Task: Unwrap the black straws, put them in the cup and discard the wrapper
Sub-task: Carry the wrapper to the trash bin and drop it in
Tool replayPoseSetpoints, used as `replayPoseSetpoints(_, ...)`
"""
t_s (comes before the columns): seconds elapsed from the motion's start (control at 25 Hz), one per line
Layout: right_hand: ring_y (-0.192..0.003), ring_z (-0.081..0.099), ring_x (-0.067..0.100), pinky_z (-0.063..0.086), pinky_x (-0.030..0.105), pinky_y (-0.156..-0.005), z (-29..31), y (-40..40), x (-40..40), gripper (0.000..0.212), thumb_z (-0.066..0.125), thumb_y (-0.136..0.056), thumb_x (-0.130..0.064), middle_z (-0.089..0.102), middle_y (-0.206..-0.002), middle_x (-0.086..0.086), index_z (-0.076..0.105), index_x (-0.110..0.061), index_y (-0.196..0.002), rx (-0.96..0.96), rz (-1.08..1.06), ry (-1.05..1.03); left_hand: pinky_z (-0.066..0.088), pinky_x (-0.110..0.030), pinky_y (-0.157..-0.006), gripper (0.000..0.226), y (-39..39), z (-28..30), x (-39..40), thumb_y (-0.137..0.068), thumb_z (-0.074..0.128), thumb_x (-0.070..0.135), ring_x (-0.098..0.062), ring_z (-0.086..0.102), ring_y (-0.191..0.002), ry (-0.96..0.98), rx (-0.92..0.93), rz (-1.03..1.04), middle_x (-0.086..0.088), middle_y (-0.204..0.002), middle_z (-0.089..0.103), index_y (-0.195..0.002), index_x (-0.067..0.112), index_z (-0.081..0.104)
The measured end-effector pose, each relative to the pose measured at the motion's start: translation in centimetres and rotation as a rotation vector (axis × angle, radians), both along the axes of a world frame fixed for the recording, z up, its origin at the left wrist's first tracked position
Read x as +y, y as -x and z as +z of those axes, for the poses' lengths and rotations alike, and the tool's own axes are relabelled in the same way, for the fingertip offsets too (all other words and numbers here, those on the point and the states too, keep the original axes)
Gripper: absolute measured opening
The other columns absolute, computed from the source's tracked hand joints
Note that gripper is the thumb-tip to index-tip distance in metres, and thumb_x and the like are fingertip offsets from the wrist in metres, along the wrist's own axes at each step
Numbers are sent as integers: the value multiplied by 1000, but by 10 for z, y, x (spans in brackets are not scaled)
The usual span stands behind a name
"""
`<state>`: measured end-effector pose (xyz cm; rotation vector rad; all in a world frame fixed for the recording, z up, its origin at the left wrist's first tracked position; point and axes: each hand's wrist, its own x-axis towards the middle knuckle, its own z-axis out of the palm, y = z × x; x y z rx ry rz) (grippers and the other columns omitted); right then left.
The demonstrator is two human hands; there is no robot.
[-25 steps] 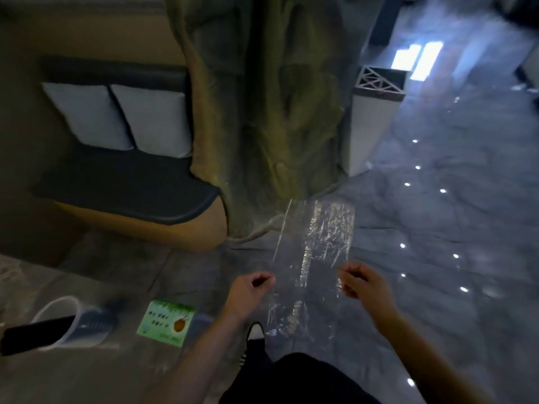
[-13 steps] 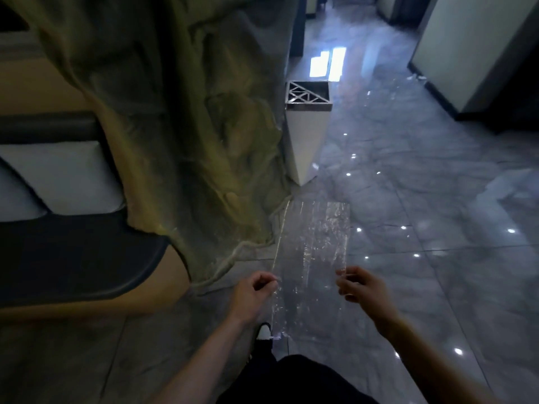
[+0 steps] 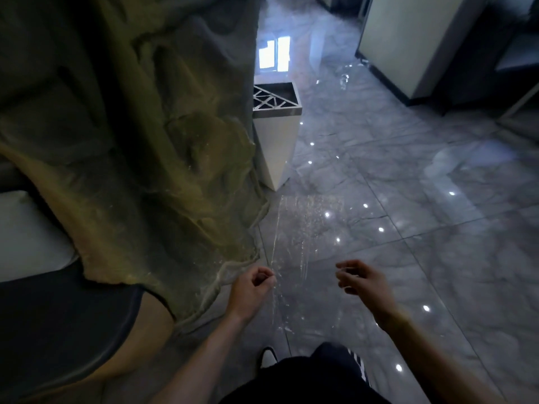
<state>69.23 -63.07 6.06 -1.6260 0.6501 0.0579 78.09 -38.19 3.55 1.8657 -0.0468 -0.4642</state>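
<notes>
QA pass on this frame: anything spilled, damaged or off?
Nothing stands out. The clear wrapper is crinkled and empty, held between the left hand and right hand. The white bin ahead stands upright on the floor.

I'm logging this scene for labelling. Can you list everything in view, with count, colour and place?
Wrapper: one, clear plastic, held stretched between both hands.
Bin: one, white with a metal lattice top, ahead beside the rock-like pillar.
Pillar: one, olive-brown, left.
Bench seat: one, dark, lower left.
Cushion: one, white, far left.
Floor: grey glossy tiles.
Shoes: two, black and white, bottom.
Left hand: pinching the wrapper's edge.
Right hand: at its other edge.
</notes>
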Motion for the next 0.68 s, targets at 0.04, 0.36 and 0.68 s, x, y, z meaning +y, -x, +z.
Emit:
replayPoseSetpoints(0.04,-77,68,17,55,26,-68,1,-6,-1,13,68,-85,-15,71,-92,9,70,-18,-98,-1,-20,1,52,-29,-70,14,-9,-1,-3,-82,71,5,-7,61,-70,-2,-1,-19,2,-74,68,-78,18,67)
replayPoseSetpoints(0.36,-78,69,14,55,23,-66,-3,-66,-43,12,68,-85,-19,71,-91,3,69,-27,-94,-3,-94,49,51,-25,-67,16,-83,-13,-54,-82,71,6,-8,61,-68,28,17,-82,2,-74,68,-78,21,67)
replayPoseSetpoints(0.68,-76,70,11,55,24,-67,-9,-138,-149,12,69,-84,-20,72,-90,3,71,-30,-92,-23,-98,18,52,-24,-68,20,-159,-13,-162,-81,71,6,-8,61,-68,-15,-17,-80,5,-72,67,-75,23,65)
